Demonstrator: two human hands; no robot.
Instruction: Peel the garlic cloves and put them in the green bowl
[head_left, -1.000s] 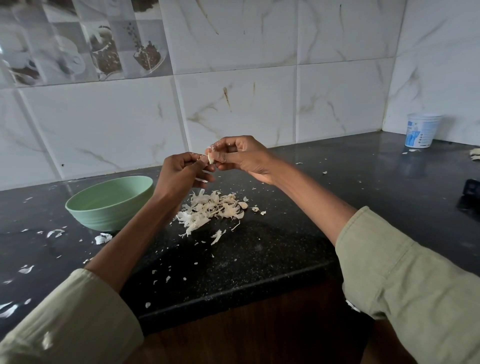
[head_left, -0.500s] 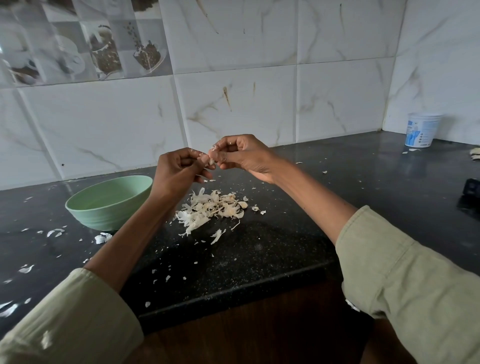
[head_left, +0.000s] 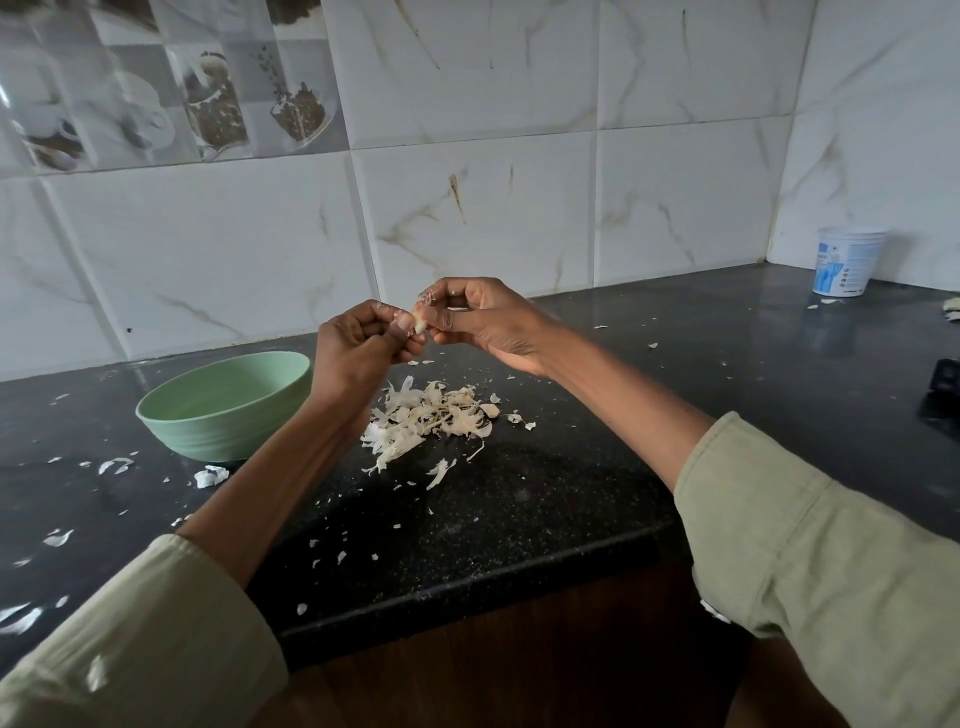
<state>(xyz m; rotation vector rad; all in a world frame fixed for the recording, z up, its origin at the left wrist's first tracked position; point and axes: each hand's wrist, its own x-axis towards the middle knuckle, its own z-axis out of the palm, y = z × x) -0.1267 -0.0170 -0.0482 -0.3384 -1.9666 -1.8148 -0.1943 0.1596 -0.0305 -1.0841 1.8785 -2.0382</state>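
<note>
A small pale garlic clove (head_left: 420, 325) is pinched between the fingertips of both hands, raised above the black counter. My left hand (head_left: 358, 348) grips it from the left with thumb and fingers. My right hand (head_left: 480, 322) holds it from the right, fingers curled over it. Most of the clove is hidden by the fingers. The green bowl (head_left: 223, 405) stands on the counter to the left, just beside my left wrist; its inside is mostly out of sight. A heap of papery garlic peels (head_left: 431, 415) lies under the hands.
Peel scraps (head_left: 210, 475) are scattered over the black counter (head_left: 571, 467), whose front edge runs below my forearms. A white plastic tub (head_left: 847, 267) stands in the far right corner by the tiled wall. A dark object (head_left: 943, 389) lies at the right edge.
Both hands have stayed together on the clove and risen slightly; the fingers have shifted on it, working at the skin. The bowl and the peel heap have not moved.
</note>
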